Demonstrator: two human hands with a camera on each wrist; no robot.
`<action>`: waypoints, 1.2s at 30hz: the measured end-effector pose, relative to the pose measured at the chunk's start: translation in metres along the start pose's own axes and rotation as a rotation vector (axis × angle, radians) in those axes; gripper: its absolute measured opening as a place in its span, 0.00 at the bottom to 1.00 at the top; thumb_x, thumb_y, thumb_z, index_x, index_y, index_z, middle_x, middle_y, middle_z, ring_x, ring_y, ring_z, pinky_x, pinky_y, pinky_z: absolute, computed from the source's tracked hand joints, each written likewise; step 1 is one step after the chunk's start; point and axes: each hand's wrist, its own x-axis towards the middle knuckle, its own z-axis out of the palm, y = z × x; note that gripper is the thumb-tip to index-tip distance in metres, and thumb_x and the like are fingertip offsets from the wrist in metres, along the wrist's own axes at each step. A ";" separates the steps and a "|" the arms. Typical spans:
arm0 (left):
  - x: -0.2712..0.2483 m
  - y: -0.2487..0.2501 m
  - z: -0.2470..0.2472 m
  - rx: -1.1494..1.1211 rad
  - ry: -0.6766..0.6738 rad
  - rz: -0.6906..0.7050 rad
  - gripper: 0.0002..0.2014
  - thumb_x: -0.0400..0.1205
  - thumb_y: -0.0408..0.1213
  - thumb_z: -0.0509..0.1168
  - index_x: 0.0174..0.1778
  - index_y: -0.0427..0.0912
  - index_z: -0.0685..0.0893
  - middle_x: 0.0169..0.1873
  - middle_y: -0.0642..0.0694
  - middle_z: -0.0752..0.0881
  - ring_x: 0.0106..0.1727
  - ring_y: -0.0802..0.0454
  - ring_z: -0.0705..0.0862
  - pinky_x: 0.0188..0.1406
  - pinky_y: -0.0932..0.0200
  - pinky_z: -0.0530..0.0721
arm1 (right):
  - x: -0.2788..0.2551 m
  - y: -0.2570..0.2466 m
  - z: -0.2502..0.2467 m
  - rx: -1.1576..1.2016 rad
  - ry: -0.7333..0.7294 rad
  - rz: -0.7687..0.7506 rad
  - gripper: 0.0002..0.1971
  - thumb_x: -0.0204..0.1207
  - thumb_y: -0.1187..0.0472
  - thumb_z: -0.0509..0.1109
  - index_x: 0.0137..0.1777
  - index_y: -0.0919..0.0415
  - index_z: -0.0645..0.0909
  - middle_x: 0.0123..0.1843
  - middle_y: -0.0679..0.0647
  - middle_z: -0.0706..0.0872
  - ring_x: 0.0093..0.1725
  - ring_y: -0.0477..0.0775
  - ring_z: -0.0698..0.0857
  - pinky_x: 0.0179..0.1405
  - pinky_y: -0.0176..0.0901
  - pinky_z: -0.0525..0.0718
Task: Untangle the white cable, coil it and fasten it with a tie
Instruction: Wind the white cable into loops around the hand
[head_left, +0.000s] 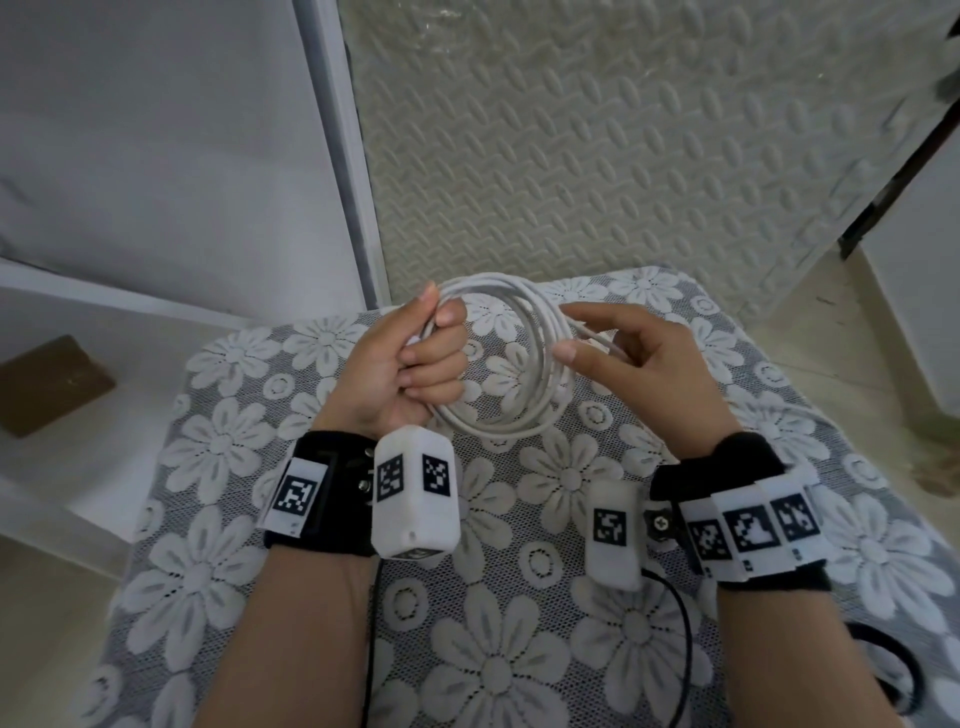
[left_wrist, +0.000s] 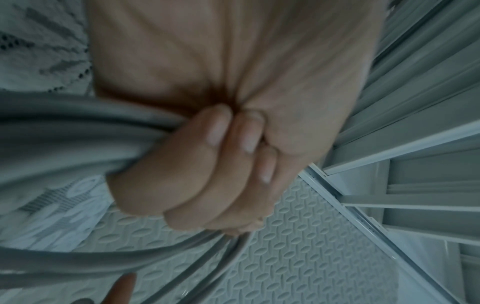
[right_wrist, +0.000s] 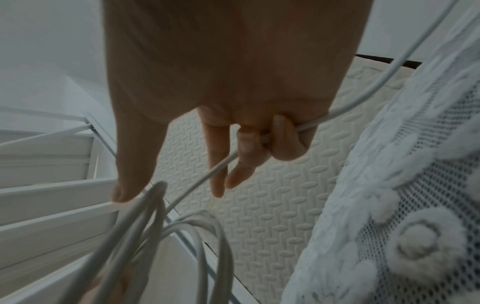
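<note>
A white cable (head_left: 511, 358), wound into several loops, is held above a floral lace cloth (head_left: 519, 649). One side of the coil is gripped in the fisted left hand (head_left: 410, 358); a single strand is pinched by the right hand (head_left: 639, 353), index finger and thumb extended.

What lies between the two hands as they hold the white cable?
In the head view, the coiled white cable spans the gap between left hand and right hand, above the floral lace cloth.

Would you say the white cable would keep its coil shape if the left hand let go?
Probably not: the white cable looks springy, its loops already fanning apart away from the left hand. It seems light and floppy, a strand draping from the right hand.
</note>
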 end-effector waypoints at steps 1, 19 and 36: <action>0.000 0.000 0.000 -0.019 -0.020 0.000 0.16 0.84 0.47 0.52 0.36 0.43 0.76 0.18 0.56 0.60 0.15 0.62 0.56 0.12 0.72 0.61 | 0.000 -0.001 0.001 0.005 0.007 -0.003 0.26 0.58 0.40 0.75 0.58 0.45 0.85 0.25 0.25 0.77 0.25 0.39 0.68 0.29 0.26 0.71; 0.004 -0.008 0.003 -0.119 -0.149 0.005 0.12 0.84 0.44 0.57 0.39 0.39 0.73 0.19 0.53 0.63 0.18 0.60 0.62 0.18 0.67 0.67 | -0.002 -0.004 0.007 0.224 -0.103 0.068 0.10 0.73 0.69 0.73 0.53 0.71 0.83 0.23 0.40 0.84 0.20 0.35 0.79 0.21 0.22 0.73; -0.010 -0.008 0.002 0.431 0.140 -0.150 0.24 0.80 0.50 0.61 0.54 0.28 0.81 0.23 0.46 0.73 0.23 0.53 0.73 0.33 0.57 0.79 | 0.003 0.004 0.010 -0.220 -0.300 -0.027 0.12 0.80 0.59 0.67 0.35 0.57 0.81 0.27 0.47 0.80 0.25 0.43 0.73 0.26 0.32 0.71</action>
